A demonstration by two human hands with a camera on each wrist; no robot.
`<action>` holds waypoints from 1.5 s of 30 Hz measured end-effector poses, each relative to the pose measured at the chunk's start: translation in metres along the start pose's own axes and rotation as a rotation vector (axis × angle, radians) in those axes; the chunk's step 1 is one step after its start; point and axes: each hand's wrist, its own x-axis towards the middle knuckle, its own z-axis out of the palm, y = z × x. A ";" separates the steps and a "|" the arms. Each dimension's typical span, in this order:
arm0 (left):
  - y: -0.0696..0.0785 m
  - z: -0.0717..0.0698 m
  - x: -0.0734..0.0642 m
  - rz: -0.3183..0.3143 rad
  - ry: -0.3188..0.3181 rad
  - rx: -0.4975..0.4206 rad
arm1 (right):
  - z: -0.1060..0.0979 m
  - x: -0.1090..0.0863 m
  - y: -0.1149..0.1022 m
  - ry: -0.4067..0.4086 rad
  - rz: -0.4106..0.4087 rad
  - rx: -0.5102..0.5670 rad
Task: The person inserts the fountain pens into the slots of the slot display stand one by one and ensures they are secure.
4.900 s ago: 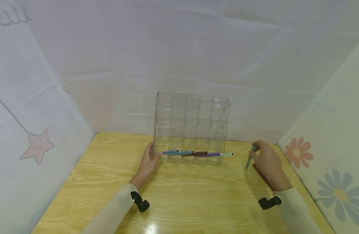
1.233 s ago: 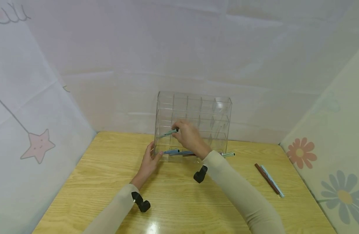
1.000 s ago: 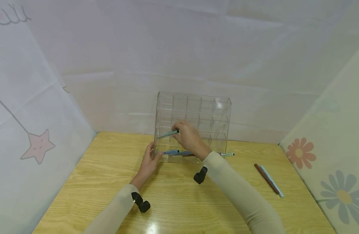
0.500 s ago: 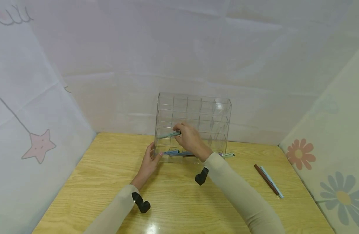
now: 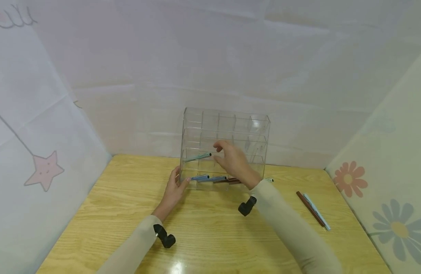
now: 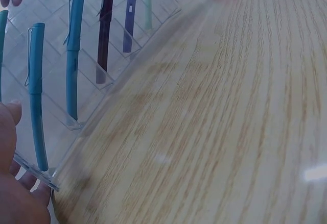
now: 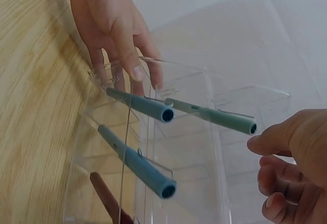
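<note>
A clear acrylic pen organizer with rows of compartments stands at the back of the table. My left hand grips its lower left side, thumb in front and fingers behind. A green pen leans in the leftmost compartment of the second row from the bottom. Just right of its end is my right hand, fingers loosely bent and holding nothing. Along the bottom row stand two blue pens, a dark red pen, a purple pen and a light green pen. The right hand partly hides this row in the head view.
On the wooden table, a brown pen and a light blue pen lie side by side at the right. A white cloth backdrop rises behind the organizer, with printed side panels left and right.
The right hand carried the green pen from the table's right to the organizer, let go of it there, and has drawn back slightly rightward. The left hand stays on the organizer.
</note>
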 end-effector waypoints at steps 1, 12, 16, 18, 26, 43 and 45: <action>0.000 0.000 0.001 -0.005 -0.002 0.000 | -0.003 -0.002 0.002 0.000 0.004 0.003; 0.000 -0.007 0.001 0.000 -0.012 0.022 | -0.035 -0.030 0.036 0.052 0.061 0.017; 0.000 -0.007 0.000 -0.004 -0.005 0.021 | -0.045 -0.041 0.050 0.081 0.081 0.017; 0.000 -0.006 0.000 -0.002 -0.006 0.019 | -0.050 -0.048 0.059 0.095 0.087 0.013; -0.001 -0.005 0.000 -0.017 -0.020 0.019 | -0.073 -0.078 0.090 0.152 0.190 0.041; 0.000 -0.009 0.001 -0.030 -0.019 0.032 | -0.101 -0.124 0.137 0.229 0.303 0.052; 0.000 -0.009 0.001 -0.028 -0.018 0.033 | -0.102 -0.128 0.144 0.232 0.316 0.061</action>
